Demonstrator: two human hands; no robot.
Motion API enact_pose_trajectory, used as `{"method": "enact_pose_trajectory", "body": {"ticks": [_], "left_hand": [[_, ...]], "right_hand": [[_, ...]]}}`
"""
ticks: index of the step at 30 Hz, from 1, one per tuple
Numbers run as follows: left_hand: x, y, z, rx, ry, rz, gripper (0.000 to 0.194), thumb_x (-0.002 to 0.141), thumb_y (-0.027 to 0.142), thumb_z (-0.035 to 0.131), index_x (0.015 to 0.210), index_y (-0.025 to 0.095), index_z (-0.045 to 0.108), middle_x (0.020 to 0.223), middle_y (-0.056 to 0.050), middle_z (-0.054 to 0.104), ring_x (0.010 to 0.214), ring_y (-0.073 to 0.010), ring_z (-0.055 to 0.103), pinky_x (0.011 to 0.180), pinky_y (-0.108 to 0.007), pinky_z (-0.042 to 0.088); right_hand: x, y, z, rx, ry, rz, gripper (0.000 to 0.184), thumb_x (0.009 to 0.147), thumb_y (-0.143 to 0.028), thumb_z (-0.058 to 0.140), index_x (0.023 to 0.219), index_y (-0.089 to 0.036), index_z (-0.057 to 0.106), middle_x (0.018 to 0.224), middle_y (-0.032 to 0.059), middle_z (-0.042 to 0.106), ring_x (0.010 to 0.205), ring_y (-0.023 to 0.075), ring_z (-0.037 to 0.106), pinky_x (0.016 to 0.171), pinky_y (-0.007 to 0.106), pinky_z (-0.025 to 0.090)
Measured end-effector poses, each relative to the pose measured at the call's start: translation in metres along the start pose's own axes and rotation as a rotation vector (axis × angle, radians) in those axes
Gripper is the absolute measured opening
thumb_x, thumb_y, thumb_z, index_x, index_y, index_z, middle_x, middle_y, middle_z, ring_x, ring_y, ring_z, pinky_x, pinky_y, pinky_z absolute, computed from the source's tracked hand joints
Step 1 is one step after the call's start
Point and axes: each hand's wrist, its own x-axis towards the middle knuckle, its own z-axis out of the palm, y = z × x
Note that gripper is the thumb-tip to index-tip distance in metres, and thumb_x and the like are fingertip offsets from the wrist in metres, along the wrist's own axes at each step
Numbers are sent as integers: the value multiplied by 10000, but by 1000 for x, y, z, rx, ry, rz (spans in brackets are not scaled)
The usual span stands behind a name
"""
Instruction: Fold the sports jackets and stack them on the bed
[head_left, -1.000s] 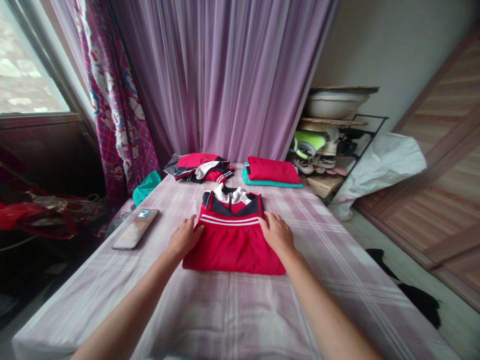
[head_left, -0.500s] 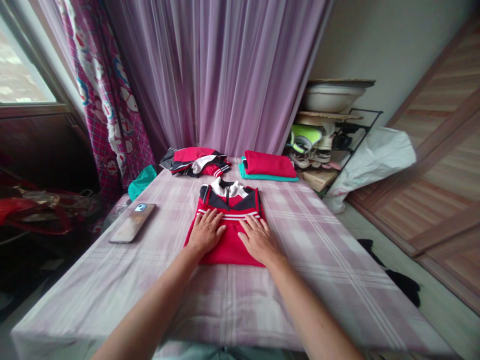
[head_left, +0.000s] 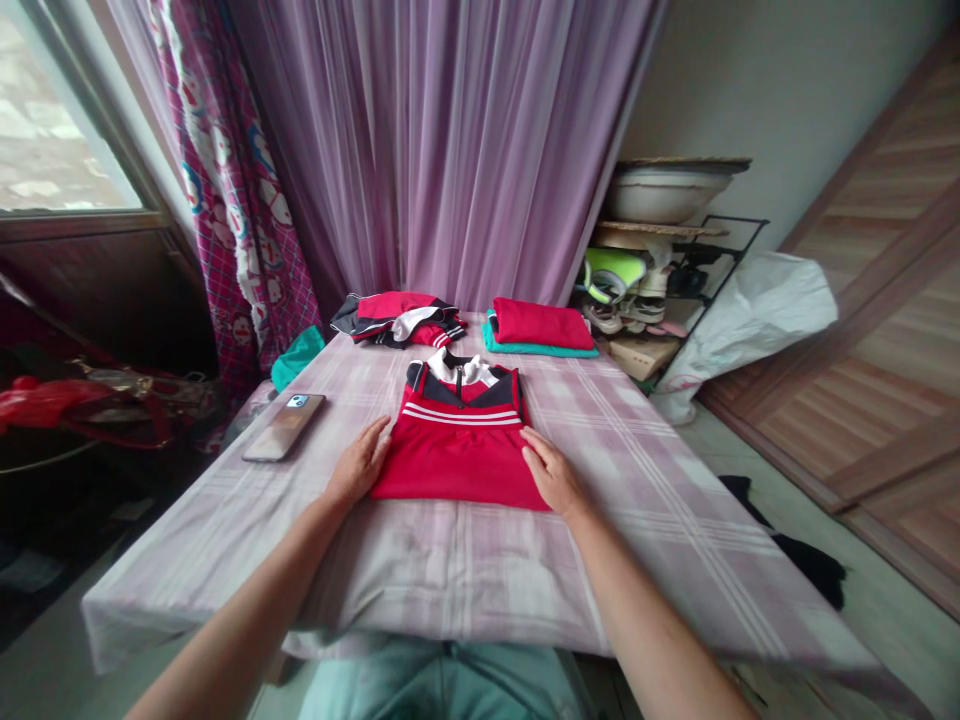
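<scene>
Item: folded red jacket [head_left: 461, 465], located at the centre of the frame, flat on the cloth-covered surface [head_left: 457, 575]. Collar [head_left: 472, 370] points to the upper part of the frame; the white-striped band [head_left: 461, 414] crosses below it.

Grip state: open on both sides. The left hand [head_left: 358, 468] lies beside the left edge, fingers extended; the right hand [head_left: 555, 474] lies at the right edge in the same manner. Neither is closed on fabric. Light contact at the edges is likely, but pressure cannot be told.

Handling (judged): light, soft and limp; not fragile. The fabric appears smooth, so layers may slide over one another. The collar and zip [head_left: 460, 382] are probably the stiffer parts.

Hold points (judged): slide the fingers beneath both side edges, near mid-length, thumbs on top, and support all layers together. Avoid lifting by the collar or top layer alone; the fold may open. Keep the hands level to limit sagging at the centre.
</scene>
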Motion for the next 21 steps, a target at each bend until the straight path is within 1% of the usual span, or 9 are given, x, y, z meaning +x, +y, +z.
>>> {"method": "enact_pose_trajectory", "body": {"ticks": [2,4,6,8,10,12,16,18,21], "left_hand": [[-6,-4,-4,3,68,-98,502,940,431,314,1283,210,606,1386,-75,610,1290,-233,547,1129,-394,397],[-10,-3,-6,4,85,-147,457,922,427,347,1155,220,682,1323,-70,656,1234,-237,589,1105,-384,422],[-11,-1,-6,1,64,-156,417,892,444,402,1040,229,728,1261,-67,694,1179,-241,625,1079,-367,446],[-11,2,-6,-7,40,-155,396,866,448,436,973,228,747,1207,-70,721,1145,-246,644,1064,-362,457],[-10,4,-7,-20,20,-154,386,849,437,452,962,222,751,1191,-74,730,1136,-247,649,1058,-366,461],[-10,4,-8,-37,-1,-154,381,835,431,468,980,219,750,1184,-71,734,1129,-245,650,1052,-373,463],[-10,4,-11,-70,-32,-174,424,844,473,465,1053,220,732,1147,-68,748,1114,-246,655,1029,-390,475],[-10,4,-12,-87,-40,-180,441,852,503,460,1066,221,724,1133,-69,751,1113,-246,656,1023,-391,476],[-10,4,-11,-115,-48,-178,421,845,533,489,1024,233,724,1161,-68,741,1143,-244,643,1036,-389,462]], "right_hand": [[-3,0,-7,0,78,169,495,945,-399,342,1285,-199,642,1305,106,661,1206,229,603,1052,404,460],[-6,1,-13,-41,107,255,477,933,-416,352,1183,-204,698,1205,109,710,1129,236,635,1004,389,482],[-8,1,-15,-87,99,236,449,914,-427,381,1047,-199,743,1130,121,731,1084,240,645,988,372,479],[-9,1,-15,-113,96,205,430,896,-428,405,953,-185,756,1087,137,736,1058,246,649,984,368,472],[-9,0,-14,-108,94,213,421,883,-435,425,943,-179,754,1101,138,732,1056,249,652,976,368,475],[-7,0,-14,-83,85,253,441,892,-447,408,967,-181,751,1121,129,730,1058,246,657,958,364,484],[-5,2,-15,-49,63,318,473,916,-430,358,974,-183,758,1111,120,736,1041,244,670,933,366,500],[-4,4,-14,-41,53,302,413,894,-415,416,949,-200,764,1127,100,734,1052,234,667,951,359,494],[-4,7,-11,-16,39,257,339,865,-406,481,872,-222,766,1168,75,721,1080,213,653,989,344,476]]}}
